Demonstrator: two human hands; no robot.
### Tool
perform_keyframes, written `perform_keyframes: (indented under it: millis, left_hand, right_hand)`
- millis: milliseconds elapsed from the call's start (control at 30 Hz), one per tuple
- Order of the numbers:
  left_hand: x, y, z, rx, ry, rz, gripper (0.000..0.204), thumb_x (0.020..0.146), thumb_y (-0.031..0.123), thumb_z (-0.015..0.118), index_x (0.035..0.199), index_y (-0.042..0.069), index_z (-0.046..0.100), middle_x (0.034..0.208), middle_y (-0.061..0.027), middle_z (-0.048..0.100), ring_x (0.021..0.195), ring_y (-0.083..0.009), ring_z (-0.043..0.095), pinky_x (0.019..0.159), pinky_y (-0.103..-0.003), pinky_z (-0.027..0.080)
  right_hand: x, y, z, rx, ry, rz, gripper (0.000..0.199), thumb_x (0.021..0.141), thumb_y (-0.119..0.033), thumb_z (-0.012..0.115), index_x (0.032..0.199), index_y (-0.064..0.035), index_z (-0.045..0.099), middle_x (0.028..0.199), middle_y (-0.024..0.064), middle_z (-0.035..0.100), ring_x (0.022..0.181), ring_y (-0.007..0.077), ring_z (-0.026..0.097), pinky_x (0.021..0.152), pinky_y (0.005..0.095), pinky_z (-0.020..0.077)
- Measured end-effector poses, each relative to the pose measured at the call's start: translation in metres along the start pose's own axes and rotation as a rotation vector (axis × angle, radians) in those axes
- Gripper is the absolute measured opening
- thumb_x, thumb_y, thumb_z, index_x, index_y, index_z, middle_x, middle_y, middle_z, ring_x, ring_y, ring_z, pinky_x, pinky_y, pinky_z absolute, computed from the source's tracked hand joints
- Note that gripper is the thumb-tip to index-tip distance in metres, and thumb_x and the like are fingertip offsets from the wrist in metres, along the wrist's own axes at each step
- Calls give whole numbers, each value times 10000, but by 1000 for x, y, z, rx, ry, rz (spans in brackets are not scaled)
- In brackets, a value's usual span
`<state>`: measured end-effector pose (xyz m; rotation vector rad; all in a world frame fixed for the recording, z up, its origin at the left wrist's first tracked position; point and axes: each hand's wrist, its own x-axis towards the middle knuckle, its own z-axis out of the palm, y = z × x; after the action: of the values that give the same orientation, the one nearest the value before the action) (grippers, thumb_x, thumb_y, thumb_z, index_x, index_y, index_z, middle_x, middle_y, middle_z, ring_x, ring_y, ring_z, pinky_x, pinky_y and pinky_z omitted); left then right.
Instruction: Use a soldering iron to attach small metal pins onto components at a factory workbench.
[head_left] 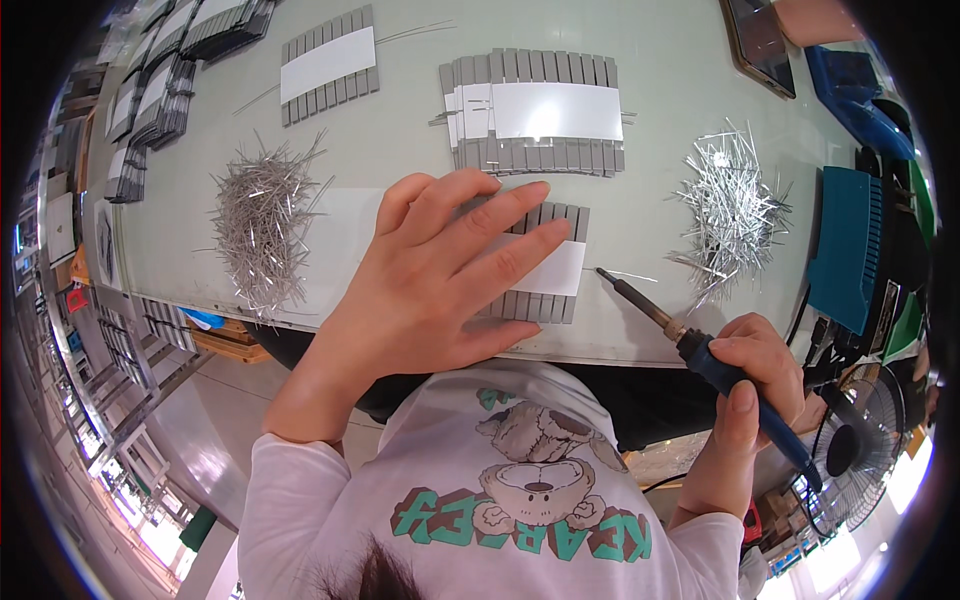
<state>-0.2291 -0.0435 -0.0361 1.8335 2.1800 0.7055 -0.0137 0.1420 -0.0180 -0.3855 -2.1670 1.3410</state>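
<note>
The left hand (435,275) lies flat and spread, fingers (500,205) splayed wide, pressing down on a strip of grey tabs (545,275) with a white band; nothing is pinched in that grip. Just right of those fingertips, a thin wire (630,275) lies on the surface (400,140), and the soldering iron (690,345) points its tip at it. The right hand (750,375) has a closed grip around the iron's blue handle, thumb along the top. Beyond the iron sits a bright pin pile (730,210); left of the flat hand, a duller pile (262,225).
</note>
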Motion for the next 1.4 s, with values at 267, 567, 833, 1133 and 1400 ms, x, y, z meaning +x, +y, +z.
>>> perform_keyframes:
  millis: [267, 567, 833, 1133, 1400]
  left_hand:
    - [0, 1, -1, 4, -7, -4, 684, 591, 353, 782, 1212, 140, 591, 1319, -55, 535, 1100, -276, 488, 928, -423, 324]
    - [-1, 0, -1, -18, -11, -15, 687, 588, 311, 786, 1226, 172, 573, 1304, -31, 509, 1122, -260, 456, 942, -440, 331]
    - [0, 0, 0, -6, -4, 7, 686, 571, 334, 786, 1198, 134, 594, 1316, -60, 533, 1098, -279, 495, 927, -425, 330]
    - [0, 0, 1, -6, 8, 17, 683, 574, 340, 784, 1195, 127, 594, 1316, -57, 532, 1093, -281, 496, 932, -429, 333]
    - [-10, -14, -7, -116, 254, 151, 530, 645, 279, 753, 1111, 69, 615, 1183, -113, 607, 1017, -330, 524, 864, -435, 410]
  right_hand:
    - [8, -15, 1, -162, -80, -74, 267, 805, -245, 587, 774, 14, 640, 558, 69, 518, 479, 207, 495, 487, 317, 396]
    - [-3, -4, -3, -4, 39, -48, 330, 848, -291, 559, 841, 33, 624, 608, 98, 553, 517, 222, 518, 509, 320, 411]
    - [-4, -4, 0, -38, 27, -40, 320, 842, -280, 563, 829, 34, 626, 618, 98, 563, 514, 224, 520, 506, 323, 413]
    - [0, -7, 0, -106, -23, -82, 275, 821, -245, 581, 805, 23, 640, 581, 78, 540, 483, 218, 510, 490, 320, 404]
    - [-28, 18, -29, 390, 327, 21, 588, 944, -475, 382, 1166, 54, 510, 876, 142, 593, 763, 262, 565, 734, 421, 442]
